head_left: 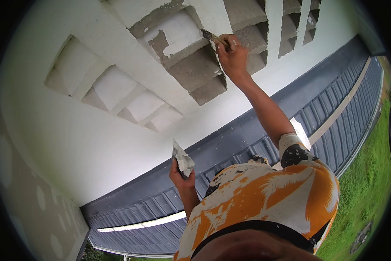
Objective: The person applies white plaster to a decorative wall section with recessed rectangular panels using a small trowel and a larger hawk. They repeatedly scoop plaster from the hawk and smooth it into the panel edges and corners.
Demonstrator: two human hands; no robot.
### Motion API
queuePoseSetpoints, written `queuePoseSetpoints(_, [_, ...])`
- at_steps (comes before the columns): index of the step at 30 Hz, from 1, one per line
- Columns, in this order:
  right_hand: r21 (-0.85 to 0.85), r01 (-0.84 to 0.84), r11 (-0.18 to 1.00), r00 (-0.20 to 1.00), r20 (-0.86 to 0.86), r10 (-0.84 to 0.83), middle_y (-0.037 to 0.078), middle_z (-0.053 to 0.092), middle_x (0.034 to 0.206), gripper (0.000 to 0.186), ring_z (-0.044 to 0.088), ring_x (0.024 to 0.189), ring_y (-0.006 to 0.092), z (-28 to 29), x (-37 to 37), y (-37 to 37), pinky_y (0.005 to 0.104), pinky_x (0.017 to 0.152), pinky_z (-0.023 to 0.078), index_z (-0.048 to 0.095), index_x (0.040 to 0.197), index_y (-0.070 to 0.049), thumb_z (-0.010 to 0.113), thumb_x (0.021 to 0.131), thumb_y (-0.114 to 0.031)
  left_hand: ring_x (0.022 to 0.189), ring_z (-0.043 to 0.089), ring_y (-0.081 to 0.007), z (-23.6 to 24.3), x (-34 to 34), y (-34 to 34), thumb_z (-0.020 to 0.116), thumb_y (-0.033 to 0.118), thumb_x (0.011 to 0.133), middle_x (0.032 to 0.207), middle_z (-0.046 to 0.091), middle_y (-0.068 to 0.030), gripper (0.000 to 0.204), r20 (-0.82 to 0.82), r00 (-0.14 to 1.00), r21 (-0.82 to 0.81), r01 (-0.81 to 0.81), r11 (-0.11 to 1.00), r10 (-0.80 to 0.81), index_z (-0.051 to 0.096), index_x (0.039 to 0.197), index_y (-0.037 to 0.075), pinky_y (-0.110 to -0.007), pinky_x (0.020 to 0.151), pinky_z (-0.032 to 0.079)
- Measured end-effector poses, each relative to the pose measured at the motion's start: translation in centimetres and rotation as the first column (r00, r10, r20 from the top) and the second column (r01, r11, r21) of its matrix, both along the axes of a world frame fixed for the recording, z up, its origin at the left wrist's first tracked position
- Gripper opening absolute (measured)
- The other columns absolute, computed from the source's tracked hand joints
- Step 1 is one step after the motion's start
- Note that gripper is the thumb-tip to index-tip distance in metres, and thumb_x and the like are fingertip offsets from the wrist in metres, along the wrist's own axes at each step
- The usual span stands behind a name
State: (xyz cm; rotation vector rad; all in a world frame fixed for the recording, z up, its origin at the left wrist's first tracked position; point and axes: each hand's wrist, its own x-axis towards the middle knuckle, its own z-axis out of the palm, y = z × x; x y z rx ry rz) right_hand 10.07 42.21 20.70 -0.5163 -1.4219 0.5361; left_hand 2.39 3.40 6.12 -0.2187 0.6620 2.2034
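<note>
My right hand [233,56] is raised, fingers wrapped round a narrow scraper [209,35], its blade at the edge of a recessed niche [178,30] in the white wall [99,165]. That niche is partly coated in white over rough grey; the recess [193,67] below it is bare grey. My left hand [182,178], lower down, grips a wide flat plate or blade [182,158] carrying a lump of off-white paste. Both forearms come from the person's body in a white, orange and black patterned shirt [256,195].
More white and grey niches [112,87] line the wall. A dark grey tiled roof ledge [143,204] runs along the wall's base, with a pale strip [334,117] across it and a white object [300,128] behind my right arm. Grass [360,200] lies below at the right; a patched wall [38,200] stands left.
</note>
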Motion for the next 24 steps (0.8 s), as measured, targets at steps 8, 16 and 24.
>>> queuePoseSetpoints(8, [-0.198,-0.025,0.98,0.989,-0.15,-0.005,0.001,0.054,0.059,0.023,0.05,0.052,0.0054,0.4,-5.2,0.6,0.0249,0.047,0.043,0.05,0.084,-0.002,0.067,0.092,-0.015,0.05,0.054,-0.0076,3.8,2.2,3.7,0.048,0.019,0.099,0.073,0.063,-0.0006,0.021,-0.035,0.991,-0.267,-0.13,0.955,0.126,0.062,0.101,0.005,-0.021,0.035,0.037])
queuePoseSetpoints(16, [-0.31,-0.156,0.938,0.951,-0.303,0.058,0.003,0.058,0.067,0.021,0.052,0.051,0.0058,-4.9,-2.2,-0.8,0.023,0.044,0.043,0.049,0.088,-0.003,0.067,0.092,-0.015,0.09,0.07,-0.0217,0.8,0.2,1.4,0.05,0.021,0.098,0.102,0.069,-0.0101,0.028,-0.081,0.996,-0.049,0.026,0.998,-0.03,0.06,0.115,0.001,-0.033,0.072,0.06])
queuePoseSetpoints(24, [-0.214,-0.467,0.858,0.831,-0.438,0.343,0.01,0.066,0.075,0.018,0.061,0.053,0.0103,5.2,1.2,1.4,0.0222,0.044,0.047,0.053,0.092,-0.001,0.064,0.093,-0.014,0.054,0.058,-0.0092,4.7,2.4,4.5,0.049,0.019,0.099,0.078,0.065,-0.0031,0.02,-0.055,0.994,-0.259,-0.103,0.96,0.091,0.062,0.101,0.004,-0.021,0.037,0.041])
